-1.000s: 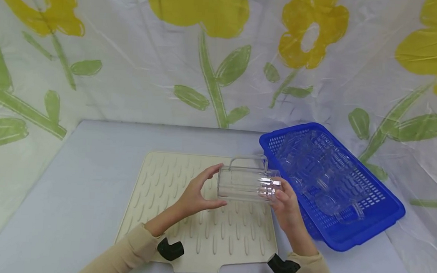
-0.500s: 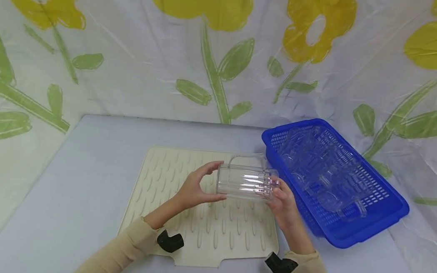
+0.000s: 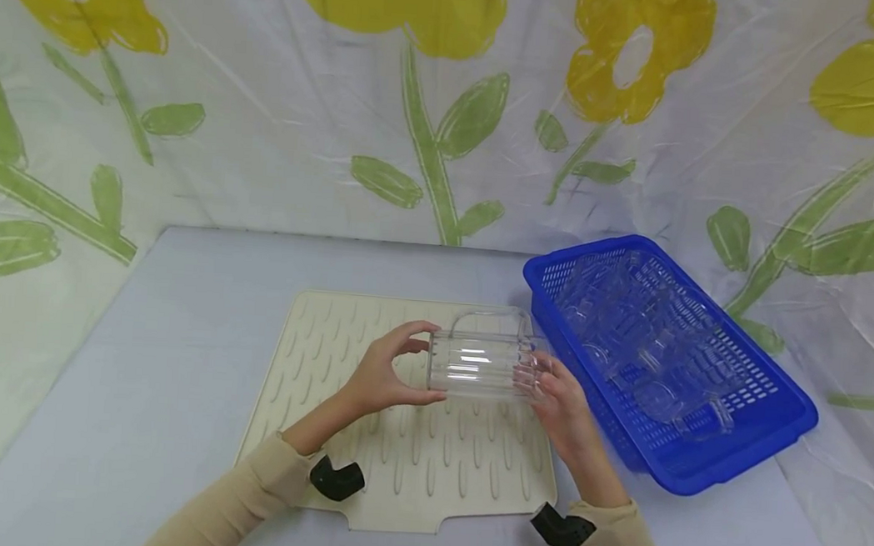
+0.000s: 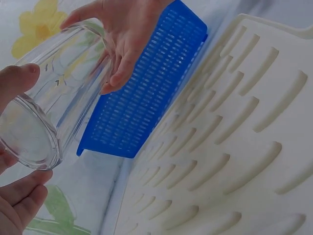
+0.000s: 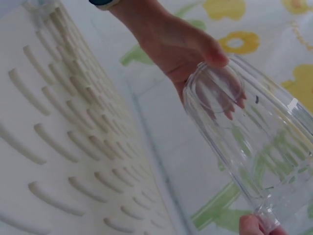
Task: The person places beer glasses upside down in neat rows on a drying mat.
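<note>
A clear glass mug (image 3: 476, 366) lies sideways in the air between both hands, above the cream ridged mat, its handle on the far side in the head view. My left hand (image 3: 384, 377) holds its base end, thumb and fingers spread to opposite edges. At the other end, my right hand (image 3: 570, 408) grips the mug near the rim. The left wrist view shows the thick round base of the mug (image 4: 61, 105) beside the left fingers, with the right hand (image 4: 129, 36) beyond it. Through the mug's base (image 5: 215, 90), the left fingers show in the right wrist view.
On the right stands a blue perforated basket (image 3: 703, 473) with several clear glass mugs (image 3: 653, 357) heaped inside. The cream mat (image 3: 424, 481) lies flat on the pale table (image 3: 153, 372). Behind hangs a sheet with painted flowers (image 3: 265, 129).
The mug and both hands have shifted slightly left, and light glints at a different spot on the glass. Both hands have stayed on the mug. The head view has tilted down a little.
</note>
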The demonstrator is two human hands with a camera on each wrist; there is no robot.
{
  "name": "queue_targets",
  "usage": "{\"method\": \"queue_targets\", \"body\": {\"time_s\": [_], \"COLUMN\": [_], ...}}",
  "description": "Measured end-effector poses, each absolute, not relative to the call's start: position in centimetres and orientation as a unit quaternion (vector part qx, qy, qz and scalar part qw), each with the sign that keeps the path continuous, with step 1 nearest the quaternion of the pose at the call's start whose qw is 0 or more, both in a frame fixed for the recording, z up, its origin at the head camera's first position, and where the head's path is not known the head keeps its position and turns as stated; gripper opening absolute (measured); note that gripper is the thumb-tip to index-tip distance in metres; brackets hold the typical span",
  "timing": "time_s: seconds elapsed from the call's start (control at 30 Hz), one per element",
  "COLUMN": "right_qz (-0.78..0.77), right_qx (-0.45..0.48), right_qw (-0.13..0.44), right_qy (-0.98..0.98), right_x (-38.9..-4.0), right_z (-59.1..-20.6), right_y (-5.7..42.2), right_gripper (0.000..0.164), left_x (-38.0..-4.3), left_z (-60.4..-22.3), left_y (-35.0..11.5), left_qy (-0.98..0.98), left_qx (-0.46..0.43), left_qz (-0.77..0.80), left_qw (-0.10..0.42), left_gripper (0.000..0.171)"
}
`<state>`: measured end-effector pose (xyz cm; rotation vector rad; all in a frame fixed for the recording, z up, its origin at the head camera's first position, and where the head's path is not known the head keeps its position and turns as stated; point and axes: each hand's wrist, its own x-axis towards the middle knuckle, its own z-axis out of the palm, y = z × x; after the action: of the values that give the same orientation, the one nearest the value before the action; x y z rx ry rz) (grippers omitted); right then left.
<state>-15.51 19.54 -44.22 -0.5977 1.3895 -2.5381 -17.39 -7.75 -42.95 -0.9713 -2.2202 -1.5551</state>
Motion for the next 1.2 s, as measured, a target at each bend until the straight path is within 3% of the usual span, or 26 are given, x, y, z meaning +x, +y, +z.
{"method": "queue_targets", "body": {"time_s": [0.33,0.6,0.67,1.2], "right_qz": [-0.86,-0.839,-0.839,-0.85], "right_qx": [-0.208,-0.23,-0.233,-0.227], "right_qw": [0.118,0.161,0.176,0.239], "right_qy": [0.45,0.466,0.458,0.41], "right_x": [-16.9,-14.8,-14.5,-14.3], "right_z": [-45.8,-39.9,-39.3,-41.0], "right_y": [19.5,17.6,17.3,16.2], "right_gripper": [0.038,0.035,0.035,0.036], "left_x": [-18.8,-16.1,-16.5,-13.3], "left_z": [-45.1,-38.8,-39.8,-33.4], "left_y": [-9.0,-9.0,-9.4,-9.5], "left_qy": [-0.79,-0.774,-0.779,-0.767], "left_qx": [-0.304,-0.318,-0.318,-0.311], "left_qz": [-0.52,-0.531,-0.523,-0.556], "left_qw": [0.114,0.131,0.134,0.075], "left_gripper": [0.088,0.074,0.08,0.068]}}
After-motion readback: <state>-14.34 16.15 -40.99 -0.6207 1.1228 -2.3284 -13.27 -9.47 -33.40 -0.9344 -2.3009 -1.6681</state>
